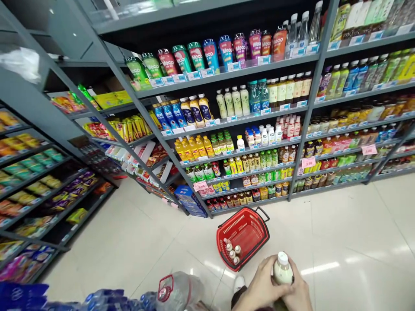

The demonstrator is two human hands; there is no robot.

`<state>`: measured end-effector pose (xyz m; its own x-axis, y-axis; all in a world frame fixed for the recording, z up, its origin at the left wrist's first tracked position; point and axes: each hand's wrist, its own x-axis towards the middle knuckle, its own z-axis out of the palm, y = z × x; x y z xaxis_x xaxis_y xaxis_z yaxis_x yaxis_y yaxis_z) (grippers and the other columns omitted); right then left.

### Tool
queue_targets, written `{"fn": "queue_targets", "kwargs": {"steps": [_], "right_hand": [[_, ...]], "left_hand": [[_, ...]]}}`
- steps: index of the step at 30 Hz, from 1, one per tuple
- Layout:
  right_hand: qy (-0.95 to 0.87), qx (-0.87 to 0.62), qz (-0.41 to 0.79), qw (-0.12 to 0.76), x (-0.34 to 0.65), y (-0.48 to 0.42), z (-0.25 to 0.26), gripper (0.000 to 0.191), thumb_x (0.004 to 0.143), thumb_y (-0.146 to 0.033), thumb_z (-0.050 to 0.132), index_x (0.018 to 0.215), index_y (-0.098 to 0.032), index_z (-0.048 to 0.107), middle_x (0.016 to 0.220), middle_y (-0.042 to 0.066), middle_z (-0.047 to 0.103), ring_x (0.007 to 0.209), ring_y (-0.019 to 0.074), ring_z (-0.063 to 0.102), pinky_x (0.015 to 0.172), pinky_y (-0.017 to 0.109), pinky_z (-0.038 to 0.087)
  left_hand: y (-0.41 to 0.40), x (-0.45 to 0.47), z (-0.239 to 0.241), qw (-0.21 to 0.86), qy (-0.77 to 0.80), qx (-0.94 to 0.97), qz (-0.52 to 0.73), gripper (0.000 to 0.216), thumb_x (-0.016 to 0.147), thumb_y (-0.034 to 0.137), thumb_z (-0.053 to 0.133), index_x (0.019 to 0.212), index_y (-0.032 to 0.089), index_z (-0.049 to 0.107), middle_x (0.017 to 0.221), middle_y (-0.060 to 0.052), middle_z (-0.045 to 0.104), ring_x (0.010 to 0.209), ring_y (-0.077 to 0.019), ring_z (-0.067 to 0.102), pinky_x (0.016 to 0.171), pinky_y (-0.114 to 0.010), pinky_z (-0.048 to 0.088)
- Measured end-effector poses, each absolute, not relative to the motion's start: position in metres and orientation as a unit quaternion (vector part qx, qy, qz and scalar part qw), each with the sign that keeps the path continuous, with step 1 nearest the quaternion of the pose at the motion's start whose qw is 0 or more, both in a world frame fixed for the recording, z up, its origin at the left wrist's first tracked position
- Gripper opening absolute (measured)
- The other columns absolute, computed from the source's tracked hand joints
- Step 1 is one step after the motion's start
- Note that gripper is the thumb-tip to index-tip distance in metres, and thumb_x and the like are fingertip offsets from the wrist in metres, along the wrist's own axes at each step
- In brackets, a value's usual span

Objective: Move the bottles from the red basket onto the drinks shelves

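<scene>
Both my hands hold a pale green drink bottle (282, 270) with a white cap, low at the bottom of the view. My left hand (261, 287) wraps its left side and my right hand (300, 293) closes on its right side. Just ahead on the floor stands a red shopping basket (249, 229) with black handles. Several small bottles (232, 250) with white caps lie in its near corner. My shoe (239, 283) shows just below the basket.
Grey shelving full of drink bottles (246, 129) rises in front of me. Snack shelves (32, 181) line the left aisle. A blue carton (189, 201) sits at the shelf end. Packs of bottled water (175, 291) lie at the bottom left. White floor tiles (356, 237) spread to the right.
</scene>
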<state>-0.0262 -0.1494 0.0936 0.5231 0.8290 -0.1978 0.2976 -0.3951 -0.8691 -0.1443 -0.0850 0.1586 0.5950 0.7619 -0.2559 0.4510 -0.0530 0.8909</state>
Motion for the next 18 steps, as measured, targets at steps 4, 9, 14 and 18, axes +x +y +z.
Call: {"fn": "queue_targets", "kwargs": {"steps": [4, 9, 14, 18], "right_hand": [[-0.351, -0.779, 0.333, 0.399, -0.017, -0.145, 0.093, 0.090, 0.072, -0.062, 0.061, 0.150, -0.018, 0.049, 0.085, 0.007, 0.082, 0.087, 0.0329, 0.078, 0.079, 0.036, 0.057], [-0.311, -0.796, 0.339, 0.392, -0.008, -0.144, 0.102, 0.092, 0.075, -0.064, 0.059, 0.155, -0.021, 0.042, 0.082, 0.006, 0.081, 0.084, 0.0357, 0.078, 0.079, 0.041, 0.058], [-0.325, -0.744, 0.347, 0.470, 0.000, -0.126, 0.092, 0.095, 0.072, -0.061, 0.064, 0.155, -0.022, 0.038, 0.106, 0.010, 0.082, 0.102, 0.0369, 0.077, 0.084, 0.042, 0.061], [-0.390, -0.670, 0.380, 0.505, 0.020, -0.113, 0.086, 0.080, 0.070, -0.054, 0.071, 0.142, -0.023, 0.051, 0.126, 0.014, 0.076, 0.111, 0.0350, 0.075, 0.090, 0.043, 0.063]], "left_hand": [[-0.088, -0.128, 0.155, 0.552, 0.440, 0.686, 0.177, 0.085, 0.061, 0.025, 0.087, 0.141, 0.022, 0.059, 0.140, -0.009, 0.064, 0.132, -0.0302, 0.057, 0.117, -0.041, 0.042], [-0.079, -0.116, 0.149, 0.553, 0.414, 0.703, 0.171, 0.080, 0.060, 0.025, 0.089, 0.136, 0.026, 0.063, 0.132, -0.005, 0.070, 0.122, -0.0287, 0.063, 0.108, -0.039, 0.050], [-0.056, -0.115, 0.157, 0.521, 0.379, 0.745, 0.173, 0.081, 0.064, 0.036, 0.090, 0.139, 0.032, 0.062, 0.139, -0.003, 0.066, 0.128, -0.0296, 0.060, 0.115, -0.040, 0.045], [-0.018, -0.115, 0.185, 0.472, 0.392, 0.768, 0.185, 0.065, 0.073, 0.032, 0.082, 0.135, 0.025, 0.065, 0.132, -0.007, 0.071, 0.117, -0.0286, 0.066, 0.104, -0.039, 0.053]]}}
